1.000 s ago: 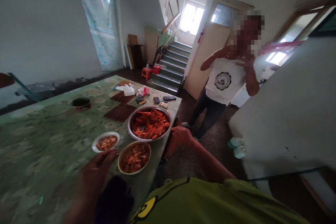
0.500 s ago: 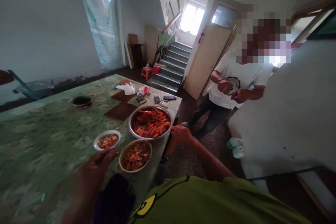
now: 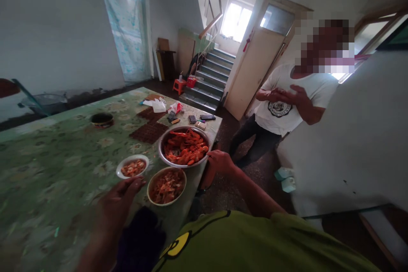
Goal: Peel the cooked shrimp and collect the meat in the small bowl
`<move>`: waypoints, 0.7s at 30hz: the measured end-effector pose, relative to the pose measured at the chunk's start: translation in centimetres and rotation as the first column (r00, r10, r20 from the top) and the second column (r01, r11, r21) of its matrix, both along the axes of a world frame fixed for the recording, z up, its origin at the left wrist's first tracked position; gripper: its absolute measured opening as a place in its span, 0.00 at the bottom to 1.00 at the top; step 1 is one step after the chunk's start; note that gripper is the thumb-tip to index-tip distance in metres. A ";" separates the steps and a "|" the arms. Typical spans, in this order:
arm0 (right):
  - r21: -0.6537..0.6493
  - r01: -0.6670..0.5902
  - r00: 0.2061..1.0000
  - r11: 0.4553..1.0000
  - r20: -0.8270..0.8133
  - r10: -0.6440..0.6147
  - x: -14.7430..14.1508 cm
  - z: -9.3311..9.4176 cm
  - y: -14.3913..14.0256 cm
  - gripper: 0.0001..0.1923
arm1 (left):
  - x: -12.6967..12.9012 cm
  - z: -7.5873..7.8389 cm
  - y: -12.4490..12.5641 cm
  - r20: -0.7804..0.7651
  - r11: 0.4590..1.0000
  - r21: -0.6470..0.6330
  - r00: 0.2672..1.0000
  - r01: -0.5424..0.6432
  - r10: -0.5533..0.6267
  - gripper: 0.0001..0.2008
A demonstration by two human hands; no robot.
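Hands unmoved: right hand still beside steel bowl.

Wearer in lime-green tee with yellow-and-black print on the chest. Short sleeves, forearms bare. Left hand and right hand bare, no gloves, no watch or rings visible.

Green floral bench: steel basin at 3 o'clock, two bowls beside, phones at 1 o'clock.
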State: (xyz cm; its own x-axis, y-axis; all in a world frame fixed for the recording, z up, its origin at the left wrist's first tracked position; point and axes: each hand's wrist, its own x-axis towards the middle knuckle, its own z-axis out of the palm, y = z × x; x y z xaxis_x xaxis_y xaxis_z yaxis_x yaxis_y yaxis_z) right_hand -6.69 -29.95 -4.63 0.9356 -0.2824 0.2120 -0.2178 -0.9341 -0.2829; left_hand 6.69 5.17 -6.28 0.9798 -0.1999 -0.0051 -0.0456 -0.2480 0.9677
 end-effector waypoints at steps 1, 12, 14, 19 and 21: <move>0.001 0.000 1.000 1.000 0.004 0.000 0.0 0.0 0.0 0.13 | -0.1 0.3 0.0 -0.049 0.999 -0.037 0.999 0.006 -0.008 0.21; -0.002 -0.113 0.993 0.994 0.030 0.113 -1.2 1.2 0.1 0.17 | -4.1 5.3 -0.4 0.082 0.928 -0.351 0.992 0.123 -0.100 0.18; 0.006 -0.128 0.989 0.992 0.074 0.127 -1.1 0.8 -0.4 0.18 | -4.7 6.3 -0.2 0.155 0.898 -0.414 0.984 0.147 -0.089 0.17; 0.046 -0.152 0.987 0.987 0.059 0.150 -1.4 -0.2 -1.3 0.21 | -6.6 9.8 2.0 0.370 0.871 -0.414 0.923 0.262 -0.102 0.16; 0.044 -0.145 0.989 0.989 0.028 0.144 -1.4 -0.3 -1.4 0.21 | -7.6 11.4 2.8 0.439 0.858 -0.366 0.880 0.360 -0.182 0.19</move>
State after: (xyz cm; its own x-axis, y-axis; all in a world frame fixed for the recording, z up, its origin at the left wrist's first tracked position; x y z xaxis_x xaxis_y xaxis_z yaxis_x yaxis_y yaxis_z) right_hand -8.12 -31.40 -4.98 0.9619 -0.1548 0.2253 -0.0743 -0.9413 -0.3294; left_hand -0.93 8.01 5.11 0.7920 -0.3518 0.4989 -0.4293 0.2601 0.8649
